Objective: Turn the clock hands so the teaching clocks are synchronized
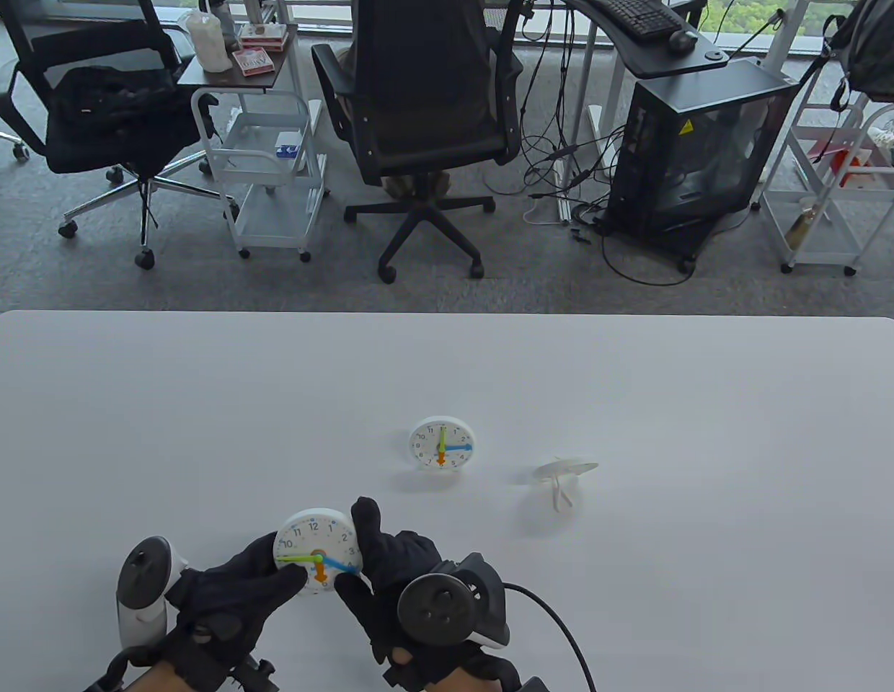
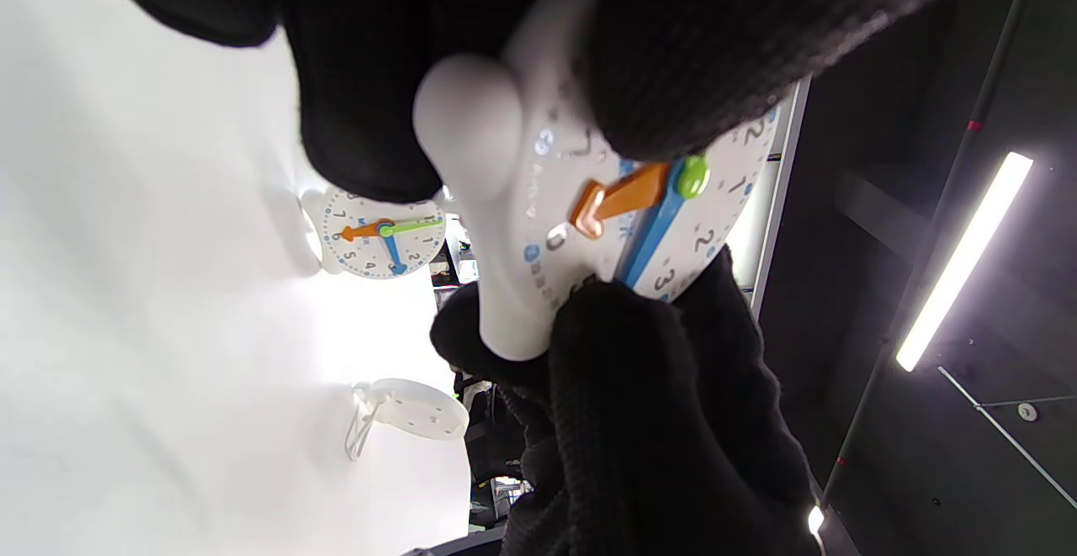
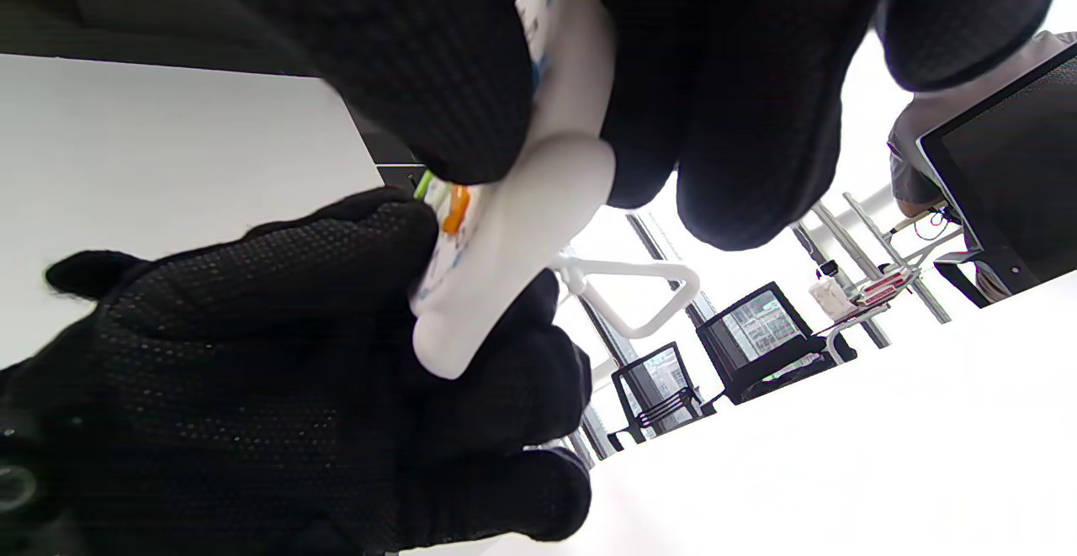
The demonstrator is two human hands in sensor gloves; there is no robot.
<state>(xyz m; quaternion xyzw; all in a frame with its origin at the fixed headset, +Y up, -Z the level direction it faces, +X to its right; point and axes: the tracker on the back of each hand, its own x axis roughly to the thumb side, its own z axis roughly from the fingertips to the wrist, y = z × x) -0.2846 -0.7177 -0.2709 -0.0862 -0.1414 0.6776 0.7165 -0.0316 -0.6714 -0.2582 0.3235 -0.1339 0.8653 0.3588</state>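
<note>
A white teaching clock (image 1: 316, 549) is held above the near table edge between both hands. Its green hand points to about 9, its blue hand to about 4, its orange hand to 6. My left hand (image 1: 234, 587) grips its left side, with a finger over the face near the green hand. My right hand (image 1: 389, 569) grips its right side, its thumb at the blue hand's tip. The same clock fills the left wrist view (image 2: 589, 228) and shows in the right wrist view (image 3: 522, 228). A second clock (image 1: 441, 443) stands at mid-table, green at 12, blue at 3, orange at 6.
A third white clock (image 1: 564, 472) lies face down on its stand to the right of the standing clock; it also shows in the left wrist view (image 2: 412, 411). A black cable (image 1: 555, 620) runs from my right hand's tracker across the near table. Office chairs and carts stand beyond the far edge.
</note>
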